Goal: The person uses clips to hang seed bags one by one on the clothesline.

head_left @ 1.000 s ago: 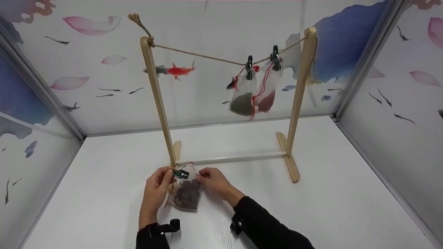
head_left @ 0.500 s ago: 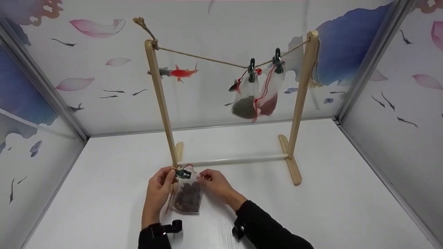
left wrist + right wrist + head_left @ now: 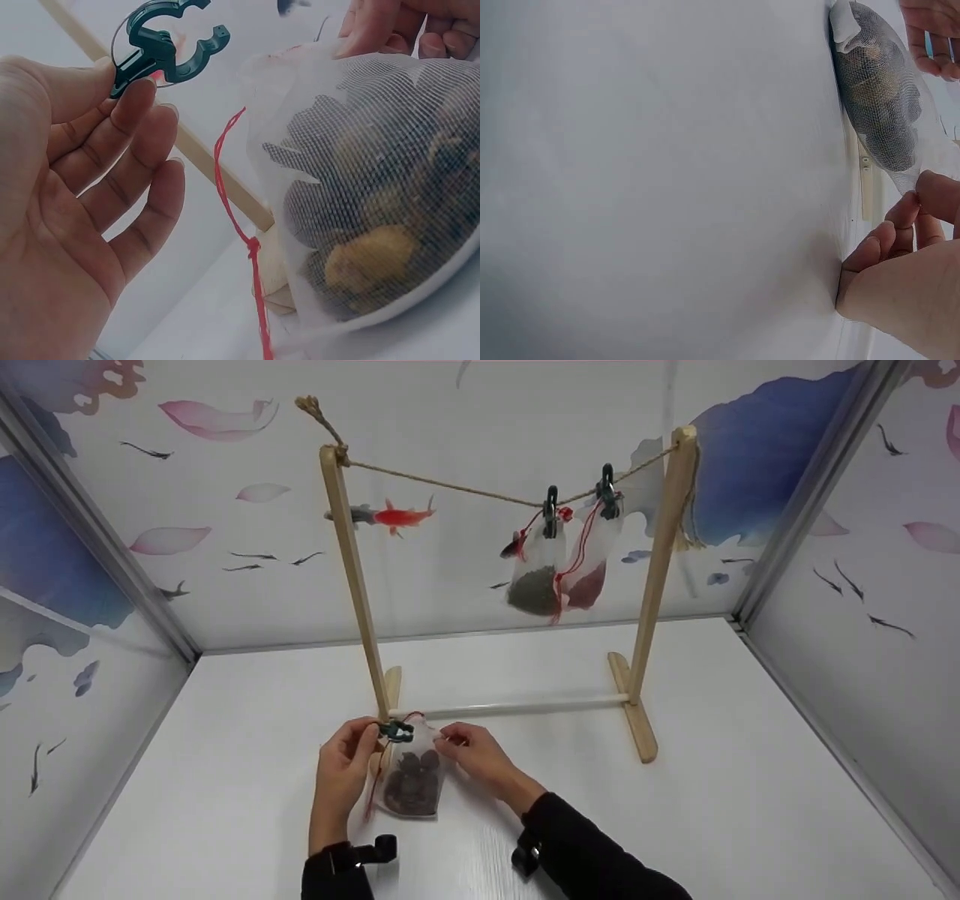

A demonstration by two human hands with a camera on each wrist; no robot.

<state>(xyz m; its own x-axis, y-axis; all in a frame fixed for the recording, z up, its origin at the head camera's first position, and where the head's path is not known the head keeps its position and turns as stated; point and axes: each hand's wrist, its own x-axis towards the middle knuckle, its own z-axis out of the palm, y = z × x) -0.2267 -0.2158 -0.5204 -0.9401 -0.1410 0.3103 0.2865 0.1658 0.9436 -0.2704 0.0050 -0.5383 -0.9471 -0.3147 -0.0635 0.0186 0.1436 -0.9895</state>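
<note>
My left hand [image 3: 343,765] pinches the handles of a dark green spring clip [image 3: 169,45] between thumb and forefinger; in the left wrist view the clip's jaws stand apart with nothing between them. Beside it is a white mesh drawstring bag [image 3: 411,784] with dark lumps and one yellowish piece inside [image 3: 371,259]. A knotted red cord [image 3: 253,244] hangs from the bag. My right hand [image 3: 484,761] pinches the bag's upper right edge, as the right wrist view [image 3: 911,180] also shows. The bag stands roughly upright at the table, close to the left post.
A wooden rack stands with a left post [image 3: 351,577], a right post [image 3: 661,562] and a white bottom bar [image 3: 510,706]. From its sagging rope [image 3: 442,484] hang a greenish-filled bag [image 3: 535,589] and a reddish-filled bag [image 3: 587,585], each under a dark clip. Printed panels enclose the table.
Both hands stay on the same clip and bag, which shift slightly within the head view. The red cord now shows more at the bag's left side and top.
</note>
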